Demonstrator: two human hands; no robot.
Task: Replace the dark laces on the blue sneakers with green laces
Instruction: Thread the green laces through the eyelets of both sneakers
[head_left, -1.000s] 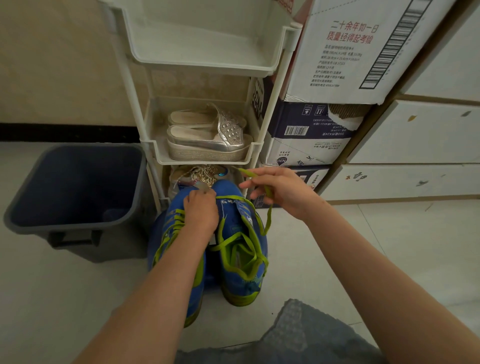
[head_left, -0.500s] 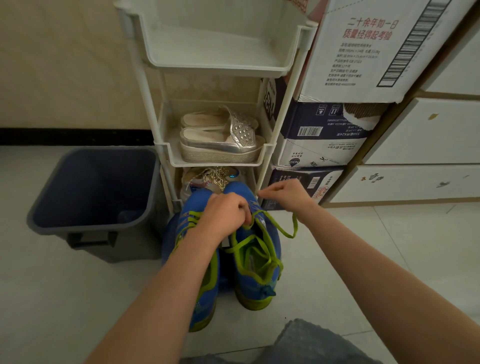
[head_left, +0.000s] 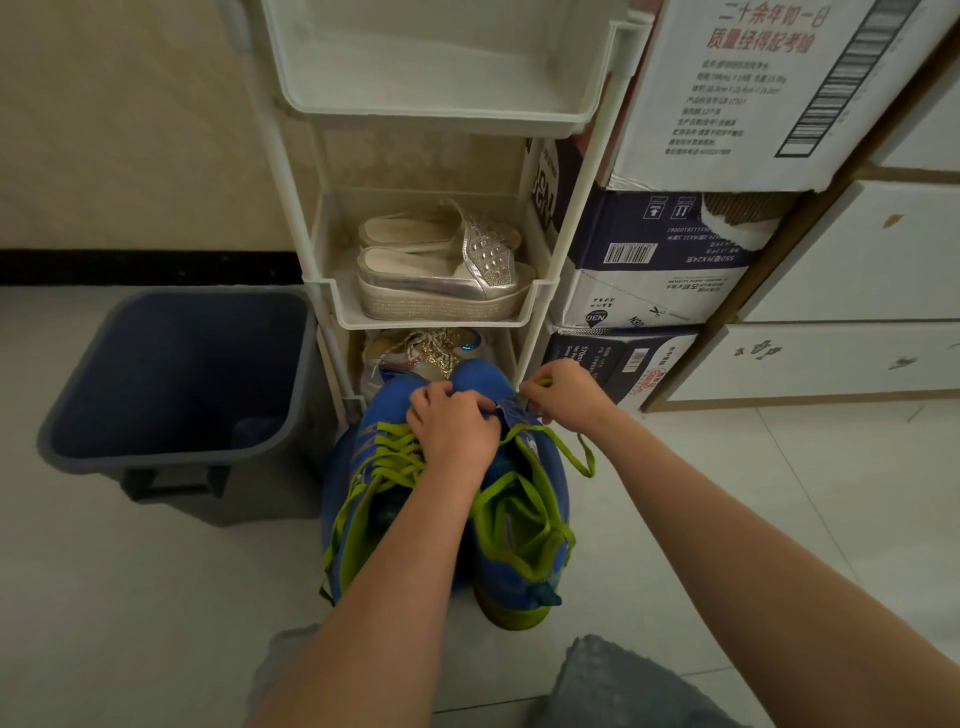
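Pale tiled floor (head_left: 156, 597), white rack (head_left: 569, 218) against the wall. Count:
- 2 blue sneakers on the floor in front of the rack, toes toward it: left sneaker (head_left: 387, 405), right sneaker (head_left: 511, 577)
- 1 grey bin (head_left: 171, 374)
- 3 stacked cartons (head_left: 649, 270)
- 1 pair of silver sandals (head_left: 441, 280) on the rack's middle shelf

Vs 1 s ago: right hand (head_left: 566, 389) has dropped to the right sneaker's toe end, close beside left hand (head_left: 452, 426).

Right hand pinches the green lace (head_left: 590, 462); slack loops off the shoe's side. Left hand's fingers curl onto the right sneaker's upper. Both sneakers show green lacing.
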